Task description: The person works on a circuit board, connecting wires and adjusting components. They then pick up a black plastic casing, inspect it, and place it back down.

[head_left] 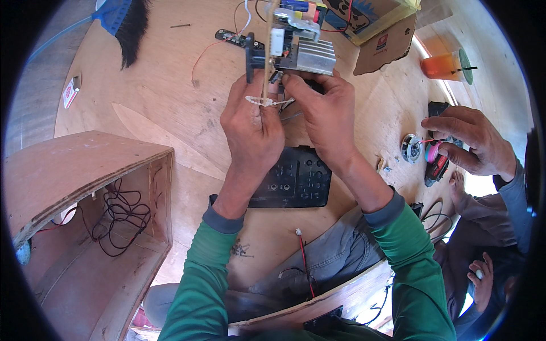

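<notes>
My left hand (250, 119) and my right hand (329, 111) both grip a circuit board (267, 42) held up on edge, its brown side nearly edge-on. A ribbed silver heat sink (314, 55) and several small parts stick out from the board's right face. My right thumb presses by the board's lower edge, with the other fingers partly hidden under the heat sink. A white twisted cord (260, 102) runs across below the board, near both hands. Beneath my wrists, a black control panel (304, 176) with round holes lies on the wooden surface.
An open plywood box (96, 153) with a coiled black cable (122, 219) stands left. Loose screws (241, 250) lie near my left sleeve. A blue broom (114, 17), cardboard box (387, 45) and orange drink (443, 66) sit farther off. At right, another person's hand (478, 139) hovers beside a round metal part (410, 149).
</notes>
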Action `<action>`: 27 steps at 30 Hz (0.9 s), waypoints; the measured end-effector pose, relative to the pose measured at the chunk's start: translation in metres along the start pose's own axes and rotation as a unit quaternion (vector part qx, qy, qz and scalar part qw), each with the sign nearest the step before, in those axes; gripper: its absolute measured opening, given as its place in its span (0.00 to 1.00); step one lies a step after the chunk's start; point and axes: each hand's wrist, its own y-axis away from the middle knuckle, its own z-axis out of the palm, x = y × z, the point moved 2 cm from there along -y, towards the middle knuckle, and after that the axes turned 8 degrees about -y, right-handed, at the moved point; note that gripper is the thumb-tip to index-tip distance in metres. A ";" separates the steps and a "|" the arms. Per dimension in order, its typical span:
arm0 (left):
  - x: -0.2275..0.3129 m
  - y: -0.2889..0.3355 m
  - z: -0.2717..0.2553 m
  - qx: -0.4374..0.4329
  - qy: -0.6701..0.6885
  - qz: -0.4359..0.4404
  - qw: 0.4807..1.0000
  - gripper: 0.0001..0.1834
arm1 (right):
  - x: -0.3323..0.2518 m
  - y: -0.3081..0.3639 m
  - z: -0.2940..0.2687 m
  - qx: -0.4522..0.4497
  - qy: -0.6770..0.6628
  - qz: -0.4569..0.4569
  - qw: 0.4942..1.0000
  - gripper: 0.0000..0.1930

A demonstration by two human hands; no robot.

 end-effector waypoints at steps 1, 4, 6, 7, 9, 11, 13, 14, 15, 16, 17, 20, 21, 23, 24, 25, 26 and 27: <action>0.000 0.000 0.001 0.007 0.001 0.012 1.000 0.17 | -0.001 0.000 0.000 0.002 -0.030 0.029 0.999 0.12; -0.003 0.000 0.002 -0.004 0.010 0.044 0.999 0.18 | -0.003 0.001 0.001 0.021 -0.051 0.085 0.995 0.12; -0.006 0.000 0.003 -0.007 -0.002 0.058 0.998 0.19 | -0.004 0.003 0.001 0.029 -0.072 0.096 0.992 0.13; -0.006 0.001 0.003 -0.006 -0.009 0.065 0.998 0.20 | -0.004 0.004 0.002 0.036 -0.079 0.106 0.991 0.13; -0.006 0.002 0.003 -0.011 -0.011 0.065 0.998 0.21 | -0.002 0.005 0.006 0.056 -0.105 0.096 0.988 0.12; -0.005 0.002 0.002 -0.018 -0.014 0.057 0.998 0.21 | 0.000 0.005 0.007 0.070 -0.112 0.087 0.987 0.12; -0.004 0.002 0.000 -0.027 -0.016 0.044 0.999 0.21 | 0.002 0.005 0.006 0.088 -0.093 0.087 0.988 0.11; -0.004 0.002 0.000 -0.029 -0.019 0.042 0.999 0.20 | 0.002 0.005 0.006 0.079 -0.105 0.080 0.988 0.11; -0.003 0.002 0.000 -0.027 -0.018 0.040 0.999 0.20 | 0.003 0.006 0.005 0.078 -0.109 0.083 0.987 0.11; -0.002 0.002 0.000 -0.026 -0.017 0.035 0.999 0.19 | 0.003 0.006 0.004 0.073 -0.116 0.079 0.987 0.10; -0.002 0.001 0.000 -0.022 -0.017 0.037 0.999 0.19 | 0.003 0.006 0.002 0.070 -0.095 0.077 0.990 0.11; 0.000 0.003 -0.001 -0.022 -0.025 0.032 0.999 0.18 | 0.002 0.012 -0.003 0.053 -0.040 0.061 0.996 0.13; 0.000 0.002 -0.001 -0.016 -0.032 0.041 0.999 0.18 | 0.002 0.012 -0.005 0.048 -0.023 0.050 0.997 0.13; -0.002 -0.005 0.001 -0.003 -0.022 0.049 0.999 0.17 | 0.003 0.006 -0.005 0.037 -0.019 0.026 0.999 0.15; -0.001 -0.004 0.001 -0.007 -0.006 0.039 0.999 0.17 | 0.003 0.008 -0.005 0.037 -0.032 0.026 0.998 0.15; 0.000 -0.004 0.002 -0.012 0.014 0.031 0.999 0.16 | 0.004 0.009 -0.006 0.050 -0.038 0.039 0.997 0.16; 0.000 -0.004 0.002 -0.014 0.021 0.020 0.999 0.16 | 0.004 0.011 -0.006 0.044 -0.050 0.031 0.997 0.16; 0.001 -0.003 0.001 -0.014 0.031 0.012 0.999 0.15 | 0.004 0.012 -0.006 0.048 -0.058 0.034 0.997 0.16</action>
